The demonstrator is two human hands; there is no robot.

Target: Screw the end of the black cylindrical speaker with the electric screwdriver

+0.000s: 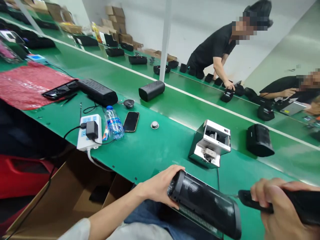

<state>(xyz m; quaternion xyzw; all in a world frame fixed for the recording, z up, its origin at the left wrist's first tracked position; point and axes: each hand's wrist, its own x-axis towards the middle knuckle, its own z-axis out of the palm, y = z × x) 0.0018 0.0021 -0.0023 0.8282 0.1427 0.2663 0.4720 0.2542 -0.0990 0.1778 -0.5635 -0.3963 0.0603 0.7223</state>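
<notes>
My left hand [163, 186] grips one end of a black speaker housing [207, 200], thumb and fingers wrapped round its rim. The housing lies tilted at the near edge of the green bench, over my lap. On the right, my right hand [277, 203] is closed round a black electric screwdriver [297, 200]. Its thin bit points left toward the housing's upper edge; blur hides whether the two touch. Just beyond the housing stands a silver and black screw feeder [211, 143].
A white power strip [88, 133], water bottle [114, 123], phone [131, 121] and small round part [154, 125] lie left on the bench. Farther back are black speakers [151, 90] and red bubble wrap [32, 83]. A co-worker [212, 43] leans over the line; another person sits right.
</notes>
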